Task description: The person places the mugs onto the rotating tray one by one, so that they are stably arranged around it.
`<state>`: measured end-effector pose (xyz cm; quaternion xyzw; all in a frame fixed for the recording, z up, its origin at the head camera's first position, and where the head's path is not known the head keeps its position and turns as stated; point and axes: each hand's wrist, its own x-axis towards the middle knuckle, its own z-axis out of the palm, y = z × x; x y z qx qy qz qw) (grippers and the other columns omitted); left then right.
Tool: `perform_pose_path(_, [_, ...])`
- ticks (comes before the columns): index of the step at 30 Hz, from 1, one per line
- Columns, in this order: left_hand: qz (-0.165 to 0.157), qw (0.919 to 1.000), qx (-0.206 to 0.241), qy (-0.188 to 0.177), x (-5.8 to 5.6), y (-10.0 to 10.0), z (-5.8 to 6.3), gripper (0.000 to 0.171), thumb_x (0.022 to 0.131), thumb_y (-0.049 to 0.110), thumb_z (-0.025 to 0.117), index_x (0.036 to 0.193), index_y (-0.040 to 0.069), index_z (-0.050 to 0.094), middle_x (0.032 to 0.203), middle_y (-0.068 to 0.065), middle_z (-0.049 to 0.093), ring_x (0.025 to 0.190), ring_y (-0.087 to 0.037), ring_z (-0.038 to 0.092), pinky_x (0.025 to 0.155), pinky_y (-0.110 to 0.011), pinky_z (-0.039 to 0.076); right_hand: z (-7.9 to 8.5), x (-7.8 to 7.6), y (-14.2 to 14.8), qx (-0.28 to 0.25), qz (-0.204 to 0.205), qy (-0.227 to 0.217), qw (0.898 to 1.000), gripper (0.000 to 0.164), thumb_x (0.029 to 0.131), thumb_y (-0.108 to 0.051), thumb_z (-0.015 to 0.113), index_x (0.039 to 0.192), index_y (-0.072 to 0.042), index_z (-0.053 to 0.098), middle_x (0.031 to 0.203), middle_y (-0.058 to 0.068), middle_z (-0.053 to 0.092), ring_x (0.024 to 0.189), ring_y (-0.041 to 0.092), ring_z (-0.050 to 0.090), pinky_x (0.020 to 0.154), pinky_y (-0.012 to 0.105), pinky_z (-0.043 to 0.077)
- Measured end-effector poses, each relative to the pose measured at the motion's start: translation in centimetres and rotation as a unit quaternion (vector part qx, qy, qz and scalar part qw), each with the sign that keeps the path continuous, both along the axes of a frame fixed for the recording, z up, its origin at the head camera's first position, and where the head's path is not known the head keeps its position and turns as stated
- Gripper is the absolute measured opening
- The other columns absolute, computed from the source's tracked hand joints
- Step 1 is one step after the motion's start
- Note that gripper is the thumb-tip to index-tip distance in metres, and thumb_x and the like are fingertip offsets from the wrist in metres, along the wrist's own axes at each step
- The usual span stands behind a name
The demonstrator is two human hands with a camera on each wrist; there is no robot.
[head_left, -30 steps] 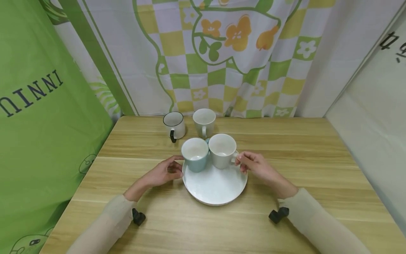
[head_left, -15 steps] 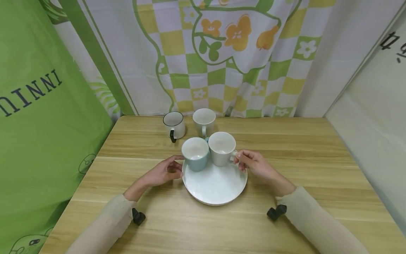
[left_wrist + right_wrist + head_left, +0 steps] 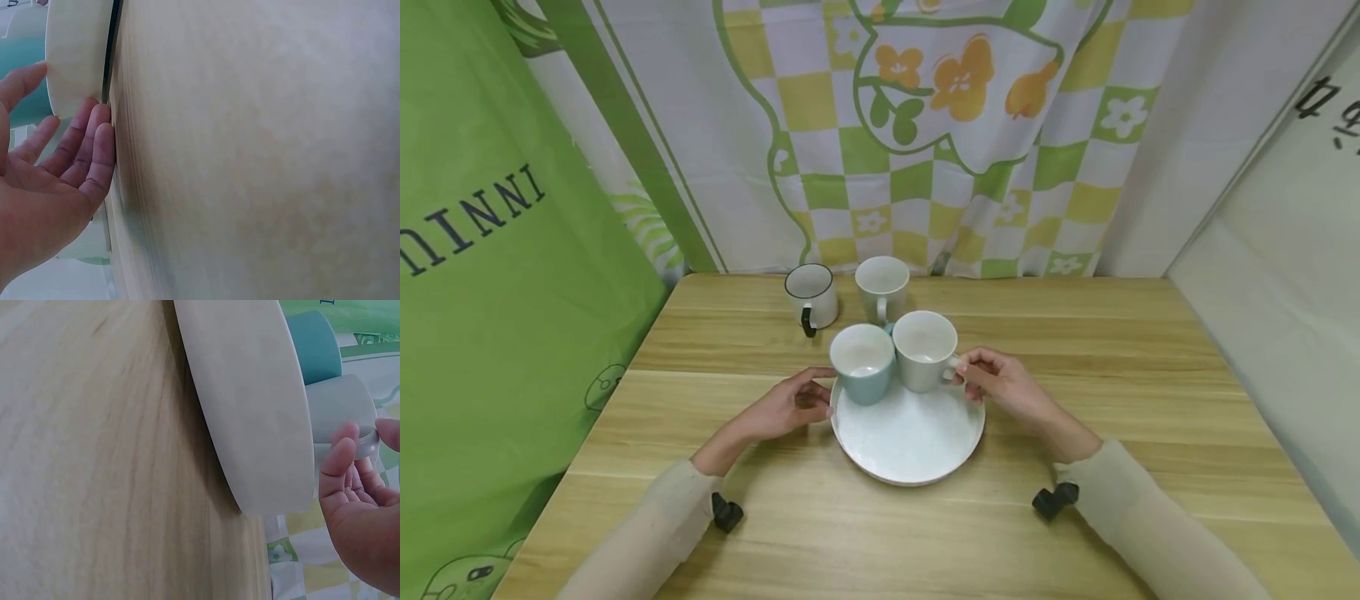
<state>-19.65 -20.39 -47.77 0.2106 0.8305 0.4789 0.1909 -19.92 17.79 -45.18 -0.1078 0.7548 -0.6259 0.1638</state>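
Note:
A round white tray (image 3: pixel 917 446) stands on the table, with two mugs at its far side. The light-blue mug (image 3: pixel 867 386) is at the left, its handle largely hidden. Beside it is a white mug (image 3: pixel 921 371), its handle towards the right. My right hand (image 3: pixel 1011 392) pinches that handle (image 3: pixel 367 445) between thumb and fingers. At the tray's left edge, my left hand (image 3: pixel 781 407) touches the side wall (image 3: pixel 75 56) with fairly straight, spread fingers. Its topmost finger in the head view reaches close to the blue mug; contact there is hard to tell.
Behind the tray, a white mug with a black rim and handle (image 3: pixel 822 310) and a plain white mug (image 3: pixel 874 302) stand on the wooden table (image 3: pixel 1112 400). A patterned curtain (image 3: pixel 917 192) hangs along the back edge, and a green cloth (image 3: pixel 512 333) on the left.
The white mug and my right hand have moved slightly away from me and to the left, mostly in the first half second. My left hand has stayed at the tray's edge.

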Motion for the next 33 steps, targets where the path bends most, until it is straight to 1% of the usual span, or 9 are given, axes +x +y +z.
perform_pose_path(5, [-0.001, 1.0, -0.002, 0.001, 0.1, 0.0, 0.1, 0.06, 0.095, 0.014, 0.069, 0.148, 0.009, 0.041, 0.122, -0.02, 0.065, 0.116, -0.03, 0.061, 0.103, -0.051, 0.048, 0.1, 0.0, 0.0, -0.005, -0.004, 0.003, 1.0, 0.037, 0.101, -0.025, 0.061, 0.125, 0.0, 0.053, 0.101, 0.01, 0.066, 0.075, 0.011, 0.059, 0.068, 0.025, 0.053])
perform_pose_path(10, [-0.002, 1.0, -0.002, 0.0, 0.1, -0.1, 0.1, 0.061, 0.095, 0.016, 0.069, 0.149, 0.01, 0.041, 0.123, -0.02, 0.065, 0.116, -0.031, 0.061, 0.103, -0.051, 0.049, 0.3, -0.1, -0.1, -0.006, -0.006, 0.009, 1.0, 0.035, 0.1, -0.023, 0.063, 0.124, 0.0, 0.055, 0.099, 0.011, 0.066, 0.073, 0.012, 0.058, 0.067, 0.025, 0.053])
perform_pose_path(15, [-0.001, 1.0, -0.001, 0.001, 0.1, -0.1, -0.1, 0.061, 0.095, 0.017, 0.069, 0.148, 0.01, 0.041, 0.123, -0.019, 0.065, 0.117, -0.031, 0.061, 0.104, -0.052, 0.048, 0.5, -0.4, 0.2, 0.017, -0.008, 0.02, 1.0, 0.031, 0.1, -0.021, 0.063, 0.123, -0.001, 0.058, 0.099, 0.012, 0.067, 0.072, 0.012, 0.058, 0.066, 0.026, 0.054])
perform_pose_path(20, [0.001, 1.0, 0.0, -0.002, 0.1, -0.1, -0.1, 0.061, 0.095, 0.017, 0.07, 0.148, 0.011, 0.042, 0.123, -0.019, 0.065, 0.116, -0.03, 0.061, 0.104, -0.052, 0.048, 0.6, -0.9, 0.7, 0.043, -0.01, 0.022, 0.999, 0.033, 0.1, -0.025, 0.062, 0.124, -0.002, 0.06, 0.103, 0.018, 0.067, 0.075, 0.013, 0.058, 0.068, 0.027, 0.054])
perform_pose_path(24, [0.002, 1.0, -0.001, -0.003, 0.1, -0.1, -0.2, 0.06, 0.095, 0.018, 0.07, 0.148, 0.012, 0.042, 0.123, -0.019, 0.065, 0.117, -0.03, 0.061, 0.103, -0.051, 0.048, 0.8, -1.2, 0.9, 0.052, -0.009, 0.02, 0.998, 0.035, 0.1, -0.027, 0.062, 0.126, -0.004, 0.06, 0.107, 0.022, 0.066, 0.076, 0.013, 0.058, 0.07, 0.029, 0.055])
perform_pose_path(30, [0.001, 1.0, -0.005, 0.0, 0.0, -0.1, -0.2, 0.061, 0.095, 0.018, 0.069, 0.148, 0.012, 0.041, 0.124, -0.019, 0.065, 0.117, -0.031, 0.061, 0.103, -0.05, 0.048, 0.9, -1.6, 1.2, 0.05, -0.001, 0.028, 0.998, 0.035, 0.101, -0.025, 0.061, 0.126, -0.001, 0.059, 0.102, 0.015, 0.066, 0.075, 0.013, 0.058, 0.069, 0.03, 0.055])
perform_pose_path(33, [0.002, 1.0, -0.007, 0.001, 0.0, -0.1, -0.1, 0.061, 0.095, 0.017, 0.069, 0.148, 0.012, 0.041, 0.123, -0.018, 0.065, 0.117, -0.03, 0.061, 0.102, -0.049, 0.048, 0.8, -1.8, 1.3, 0.05, 0.003, 0.037, 0.998, 0.034, 0.101, -0.024, 0.061, 0.126, 0.0, 0.059, 0.102, 0.015, 0.066, 0.074, 0.012, 0.058, 0.067, 0.03, 0.055])
